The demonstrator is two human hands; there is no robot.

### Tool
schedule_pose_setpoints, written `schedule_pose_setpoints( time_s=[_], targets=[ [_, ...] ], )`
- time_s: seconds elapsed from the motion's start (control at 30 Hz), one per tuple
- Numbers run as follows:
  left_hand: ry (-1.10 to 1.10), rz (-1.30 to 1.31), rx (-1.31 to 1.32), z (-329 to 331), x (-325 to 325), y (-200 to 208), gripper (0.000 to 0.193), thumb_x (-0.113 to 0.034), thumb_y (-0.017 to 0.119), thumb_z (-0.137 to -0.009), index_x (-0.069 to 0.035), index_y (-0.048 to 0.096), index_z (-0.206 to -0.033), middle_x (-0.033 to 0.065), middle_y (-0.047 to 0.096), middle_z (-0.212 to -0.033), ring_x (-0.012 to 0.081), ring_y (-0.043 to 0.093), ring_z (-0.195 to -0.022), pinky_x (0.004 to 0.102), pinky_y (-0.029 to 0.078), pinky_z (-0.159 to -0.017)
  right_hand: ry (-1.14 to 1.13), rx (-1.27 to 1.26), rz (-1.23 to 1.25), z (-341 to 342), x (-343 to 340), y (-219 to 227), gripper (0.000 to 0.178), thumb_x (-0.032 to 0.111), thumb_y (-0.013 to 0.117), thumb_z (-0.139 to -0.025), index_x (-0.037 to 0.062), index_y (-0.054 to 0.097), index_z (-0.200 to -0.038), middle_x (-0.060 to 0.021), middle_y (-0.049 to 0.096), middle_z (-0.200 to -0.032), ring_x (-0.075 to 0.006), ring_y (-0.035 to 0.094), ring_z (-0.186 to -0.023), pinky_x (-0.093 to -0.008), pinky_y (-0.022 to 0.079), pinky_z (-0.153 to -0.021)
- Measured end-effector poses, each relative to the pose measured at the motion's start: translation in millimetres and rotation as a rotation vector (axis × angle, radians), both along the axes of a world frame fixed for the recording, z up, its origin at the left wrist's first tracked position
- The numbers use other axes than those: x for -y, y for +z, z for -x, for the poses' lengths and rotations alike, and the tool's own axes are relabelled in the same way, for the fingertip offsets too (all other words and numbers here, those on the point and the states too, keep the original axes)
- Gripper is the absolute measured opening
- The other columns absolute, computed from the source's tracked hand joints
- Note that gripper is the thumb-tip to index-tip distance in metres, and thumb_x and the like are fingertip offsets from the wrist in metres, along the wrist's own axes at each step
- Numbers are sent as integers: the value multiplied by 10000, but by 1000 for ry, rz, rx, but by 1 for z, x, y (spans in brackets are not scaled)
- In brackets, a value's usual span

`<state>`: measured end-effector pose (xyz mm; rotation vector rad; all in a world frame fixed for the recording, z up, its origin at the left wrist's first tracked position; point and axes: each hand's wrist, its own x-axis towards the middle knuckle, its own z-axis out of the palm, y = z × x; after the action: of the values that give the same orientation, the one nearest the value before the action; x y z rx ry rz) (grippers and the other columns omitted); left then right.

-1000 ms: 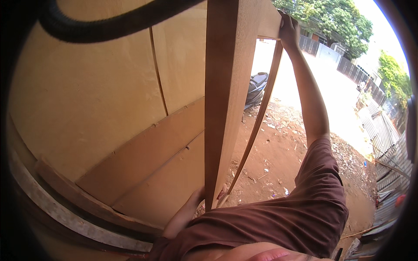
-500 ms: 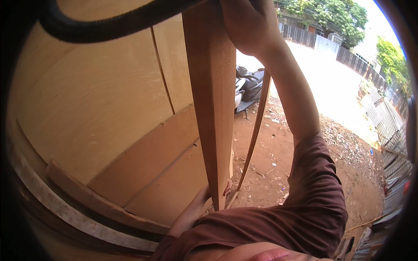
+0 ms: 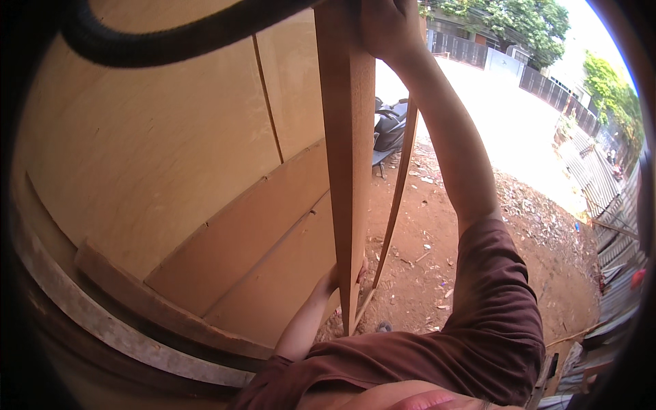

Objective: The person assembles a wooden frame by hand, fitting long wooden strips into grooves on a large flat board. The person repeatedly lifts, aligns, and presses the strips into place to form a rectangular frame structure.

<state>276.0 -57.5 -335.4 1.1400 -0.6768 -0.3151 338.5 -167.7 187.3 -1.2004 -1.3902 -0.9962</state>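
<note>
A long reddish-brown wooden plank [image 3: 339, 137] stands nearly upright in front of me, its top running out of view. Up high, my right hand [image 3: 391, 31] is wrapped round its right edge, with the fingers partly hidden behind the wood. Lower down, my left hand [image 3: 361, 271] grips the plank near its bottom. The plank covers most of that hand, but fingertips show at its right edge. A thinner wooden strip [image 3: 398, 195] slants down just right of the plank, apart from both hands.
Large plywood sheets [image 3: 157, 130] stand on the left, with timber lengths [image 3: 150, 307] below them. A black curved tube [image 3: 184, 35] crosses the top left. Beyond the plank is a parked scooter [image 3: 389, 130] on reddish dirt [image 3: 427, 232]. Corrugated metal sheets [image 3: 598, 178] line the right.
The plank has shifted right in view, its upper part most, with both hands still on it. My left hand appears slightly higher. The background has also shifted a little.
</note>
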Motion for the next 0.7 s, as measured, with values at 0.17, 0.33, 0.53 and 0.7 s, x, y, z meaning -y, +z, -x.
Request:
schedule_pose_setpoints(
  time_s=[0.17, 0.33, 0.53, 0.7],
  targets=[
    [7, -11, 14, 0, -2, -1, 436, -425, 634, -990, -102, 528, -718, 4, 505, -653, 107, 524, -578, 254, 440, -554, 25, 31, -56, -17, -2, 3, 406, 256, 440, -1080, -26, 731, -1065, -85, 700, -809, -142, 616, -740, -315, 491, -702],
    [14, -37, 25, -3, -1, -3, 453, -441, 598, -1009, -106, 532, -711, -1, 512, -647, 100, 526, -583, 248, 426, -544, 93, -263, -26, -52, 8, -3, 402, 248, 447, -1077, -20, 708, -933, 8, 557, -679, -77, 495, -621, -276, 384, -554],
    [21, -44, -21, -1, -3, -2, 444, -405, 595, -1014, -98, 544, -697, 11, 525, -642, 108, 527, -575, 247, 423, -531, -194, -260, 90, -89, 28, -10, 487, 313, 384, -1102, -34, 670, -1293, -110, 700, -917, -157, 653, -862, -305, 506, -762],
    [75, -48, 3, 5, 0, 11, 457, -397, 605, -1003, -88, 547, -671, 24, 533, -635, 116, 525, -561, 249, 423, -518, -249, -53, -107, -131, 42, -16, 386, 326, 467, -1012, -21, 600, -911, -94, 538, -730, -214, 462, -735, -325, 417, -777]
  ],
)
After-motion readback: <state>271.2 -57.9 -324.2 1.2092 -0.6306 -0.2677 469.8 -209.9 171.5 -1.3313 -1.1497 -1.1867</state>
